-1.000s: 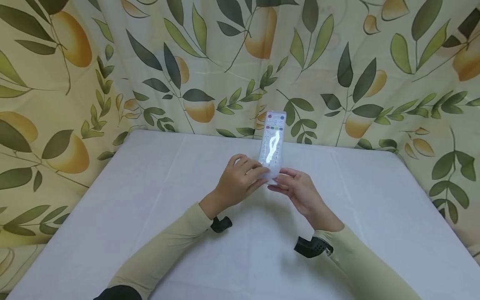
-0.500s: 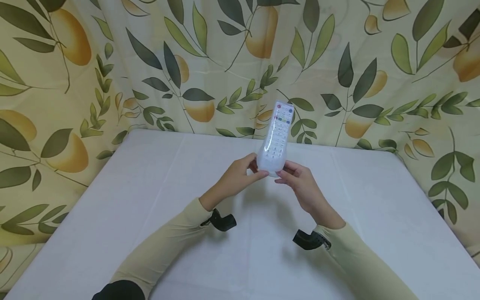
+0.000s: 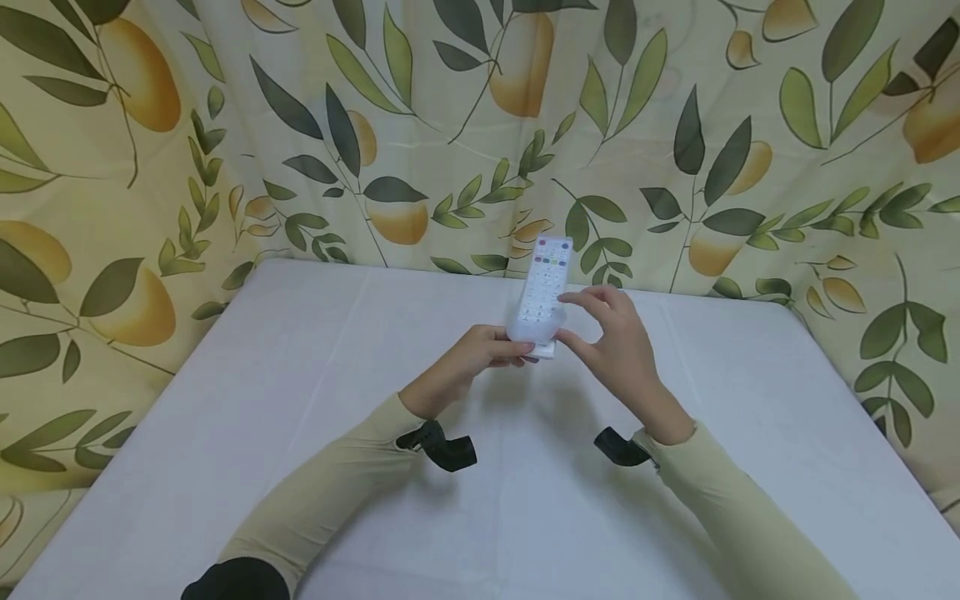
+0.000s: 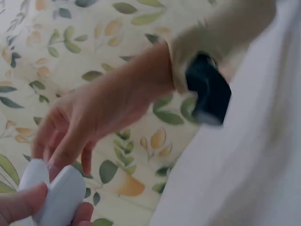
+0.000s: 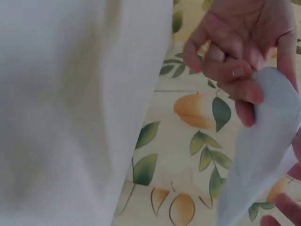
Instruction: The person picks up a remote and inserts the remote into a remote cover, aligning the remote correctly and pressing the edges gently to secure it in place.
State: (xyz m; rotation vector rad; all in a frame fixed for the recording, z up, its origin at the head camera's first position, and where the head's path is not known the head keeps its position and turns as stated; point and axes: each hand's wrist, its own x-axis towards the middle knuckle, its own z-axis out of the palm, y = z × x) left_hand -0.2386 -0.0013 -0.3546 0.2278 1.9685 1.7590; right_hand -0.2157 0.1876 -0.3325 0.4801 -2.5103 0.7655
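A white remote control (image 3: 547, 279) with rows of buttons is held up over the far part of the table. Around its lower part bulges a translucent cover (image 3: 534, 329), and the remote's end sticks out below. My left hand (image 3: 480, 358) grips this lower end, thumb on top and fingers beneath. My right hand (image 3: 618, 346) pinches the cover's right edge between thumb and index finger. The left wrist view shows two pale rounded ends (image 4: 63, 195) by the left thumb. In the right wrist view the left hand (image 5: 249, 42) holds the pale rounded end.
A white-covered table (image 3: 420, 517) lies under both arms, its far edge just behind the remote. A curtain (image 3: 465, 125) printed with leaves and fruit hangs behind and at the sides. Black wrist cameras (image 3: 446, 450) sit on both sleeves.
The remote has risen and tilted right, then come back down and left. My left hand has shifted to grip its lower end. My right hand has moved up along the right edge.
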